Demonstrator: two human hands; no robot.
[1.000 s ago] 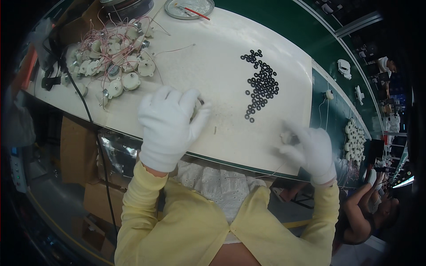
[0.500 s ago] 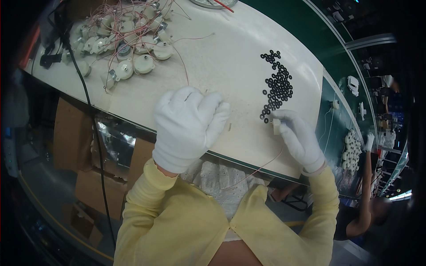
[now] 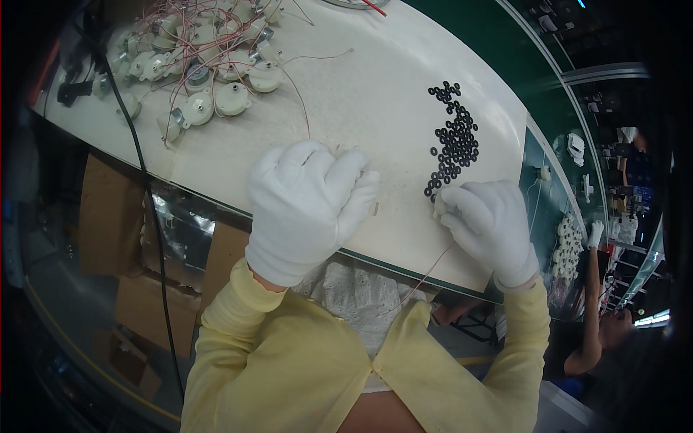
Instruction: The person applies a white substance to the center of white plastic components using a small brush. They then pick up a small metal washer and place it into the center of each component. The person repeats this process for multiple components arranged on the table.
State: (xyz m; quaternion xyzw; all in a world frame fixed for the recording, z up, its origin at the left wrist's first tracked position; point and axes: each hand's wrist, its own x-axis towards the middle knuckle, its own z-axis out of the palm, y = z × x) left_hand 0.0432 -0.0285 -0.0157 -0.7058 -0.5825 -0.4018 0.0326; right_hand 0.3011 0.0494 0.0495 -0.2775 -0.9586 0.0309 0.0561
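Observation:
My left hand point(image 3: 307, 209), in a white glove, rests on the white table with its fingers curled in. Whatever it holds, if anything, is hidden under the fingers. A thin red wire point(image 3: 306, 115) runs from the pile to just above its knuckles. My gloved right hand point(image 3: 487, 224) is closed at the lower end of a patch of small black rings point(image 3: 456, 141). Between its thumb and fingers is a small whitish part point(image 3: 439, 207), mostly covered. A pinkish wire point(image 3: 427, 276) trails from under that hand over the table edge toward my lap.
A heap of round whitish motor-like parts point(image 3: 232, 99) with tangled red wires lies at the far left. A black cable point(image 3: 148, 180) hangs across the left side. Open cardboard boxes point(image 3: 155, 307) stand below the table. Another person's arm point(image 3: 592, 289) shows at the right.
My right hand has turned, its fingers closing further over the small whitish part, which now shows less and sits nearer the black rings. My left hand has barely moved.

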